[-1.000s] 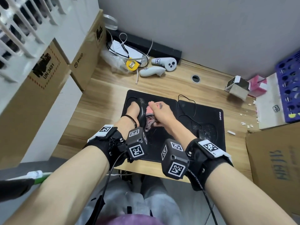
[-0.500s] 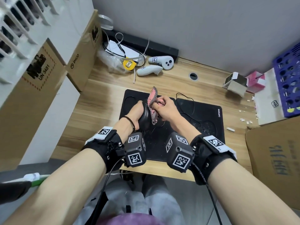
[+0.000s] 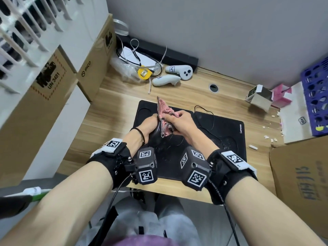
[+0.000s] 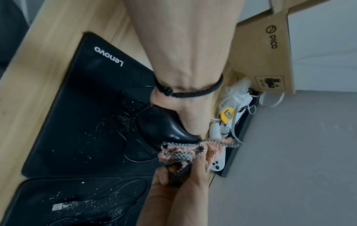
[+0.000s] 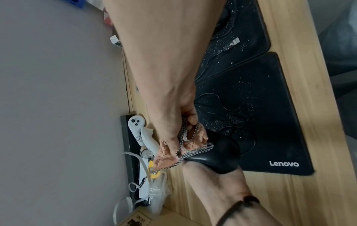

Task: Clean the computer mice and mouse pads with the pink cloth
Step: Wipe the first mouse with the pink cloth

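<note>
Your left hand (image 3: 148, 124) fingers clamp the glossy, slippery black mouse (image 4: 164, 126) by its sides above the left pad (image 3: 142, 112), while your right hand (image 3: 184, 124), at three o'clock, pinches the soft pink cloth (image 3: 165, 112) against it.

Pink-checked cloth (image 3: 166, 119); black mouse (image 4: 164, 126)

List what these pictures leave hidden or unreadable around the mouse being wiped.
- Black computer mouse: its buttons, in every view, hidden by the pink checked cloth and the left hand.
- Right hand fingers: head view, tips buried in the cloth.
- Left black mouse pad: middle hidden by both hands, head view.
</note>
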Available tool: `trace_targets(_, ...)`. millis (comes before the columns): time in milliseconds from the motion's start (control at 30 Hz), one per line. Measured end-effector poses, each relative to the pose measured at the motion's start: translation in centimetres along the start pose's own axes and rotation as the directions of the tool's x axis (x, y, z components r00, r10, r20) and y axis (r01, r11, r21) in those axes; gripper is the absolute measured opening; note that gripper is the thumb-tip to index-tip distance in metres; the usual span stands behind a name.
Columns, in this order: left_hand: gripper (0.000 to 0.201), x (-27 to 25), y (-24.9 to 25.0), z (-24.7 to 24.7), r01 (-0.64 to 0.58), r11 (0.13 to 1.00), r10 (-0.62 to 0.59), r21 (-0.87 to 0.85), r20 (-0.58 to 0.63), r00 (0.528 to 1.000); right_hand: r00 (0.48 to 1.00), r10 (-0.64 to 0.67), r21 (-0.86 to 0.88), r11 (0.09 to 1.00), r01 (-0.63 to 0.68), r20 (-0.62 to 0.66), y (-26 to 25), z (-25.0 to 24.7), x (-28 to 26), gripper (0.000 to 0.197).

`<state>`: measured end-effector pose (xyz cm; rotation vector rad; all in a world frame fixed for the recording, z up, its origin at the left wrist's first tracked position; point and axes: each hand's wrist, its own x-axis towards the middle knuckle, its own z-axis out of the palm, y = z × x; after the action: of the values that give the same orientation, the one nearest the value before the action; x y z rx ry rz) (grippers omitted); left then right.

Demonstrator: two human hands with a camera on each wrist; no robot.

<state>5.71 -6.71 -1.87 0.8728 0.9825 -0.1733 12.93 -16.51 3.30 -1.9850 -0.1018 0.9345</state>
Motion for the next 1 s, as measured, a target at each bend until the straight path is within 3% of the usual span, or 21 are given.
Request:
trace_targets(133,0.039,4.3,-0.1,-1.9,-0.069,0.997,0.063,-0.045,-0.125,0.99,0.997,0.024,-0.093,0.995,-0.017,0.077,-0.2,0.5,-0.6,0.041)
trace_targets(200,0.048,2.7,0.5,-1.2,-0.033,0.999,0.031,-0.017,-0.099,0.995,0.996,0.024,-0.122,0.992,-0.014,0.081,0.0,0.1,-0.7,0.04)
trace_targets(333,0.038,-0.3,1.2,-0.1,-0.009,0.995,0.008,0.1,0.011,1.0,0.998,0.008,-0.006,1.0,-0.008,-0.058,-0.1,-0.4,0.1,0.035)
trace_targets(467,0.043,-0.3,1.5,-0.1,-0.036,0.999,0.038,0.032,-0.069,0.997,0.987,-0.034,-0.033,0.999,0.029,-0.154,-0.7,0.6,0.5,0.037)
trace_targets(567,0.051,2.4,1.5,-0.8,-0.08,0.992,0.066,-0.094,-0.144,0.987,1.0,-0.031,-0.096,0.995,0.031,-0.002,-0.8,0.6,-0.3,0.037)
trace_targets(600,0.061,5.6,0.6,-1.5,-0.071,0.991,0.052,-0.112,-0.16,0.986,0.998,-0.016,-0.12,0.992,0.024,0.065,-0.7,0.5,-0.6,0.037)
trace_targets(667,0.07,5.8,0.6,-1.5,-0.015,0.994,0.0,-0.109,-0.131,0.991,0.994,-0.008,-0.134,0.991,0.023,0.107,-0.6,0.1,-0.8,0.041)
trace_targets(767,0.035,0.1,1.8,0.8,0.013,0.993,-0.012,-0.12,0.005,1.0,0.999,-0.038,-0.041,0.998,0.038,-0.006,-1.1,-0.3,-0.3,0.037)
trace_targets(867,0.03,-1.3,1.6,1.3,0.011,0.996,0.003,-0.087,0.162,0.987,0.987,-0.068,-0.008,0.998,0.068,-0.148,-2.1,-0.5,0.7,0.034)
trace_targets(933,0.025,-1.8,1.6,0.5,-0.013,0.996,0.029,-0.086,0.191,0.981,0.983,-0.074,-0.028,0.997,0.07,-0.167,-2.2,-0.8,1.2,0.033)
trace_targets(1000,0.017,-1.7,1.7,-0.7,-0.027,0.996,0.04,-0.089,0.142,0.989,0.977,-0.046,-0.039,0.999,0.039,-0.206,-1.8,-1.8,1.4,0.03)
